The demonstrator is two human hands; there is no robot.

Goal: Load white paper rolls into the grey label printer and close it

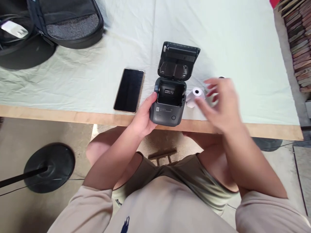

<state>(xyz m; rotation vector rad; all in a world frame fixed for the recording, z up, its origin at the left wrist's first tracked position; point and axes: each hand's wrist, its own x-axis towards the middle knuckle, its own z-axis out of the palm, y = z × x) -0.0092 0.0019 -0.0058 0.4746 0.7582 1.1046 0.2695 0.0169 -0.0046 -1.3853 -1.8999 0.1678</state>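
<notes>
My left hand (143, 118) grips a dark grey portable label printer (167, 115) by its left side, thumb on the rim. The printer's lid (178, 61) is swung up, and its paper bay shows no roll inside. Right of it, a white paper roll (195, 94) with a dark core rests on the cloth, its end loose. Close beside this roll is my right hand (222, 102), slightly blurred, with thumb and fingers apart and nothing visible between them. Behind the right hand, a small dark-topped thing (221, 77) is mostly hidden.
A smartphone (129, 90) with a dark screen lies left of the printer. An open black bag (73, 24) with a white plug (14, 29) occupies the back left. The pale tablecloth (255, 64) ends at a wooden front edge. A round black base (50, 166) stands on the floor.
</notes>
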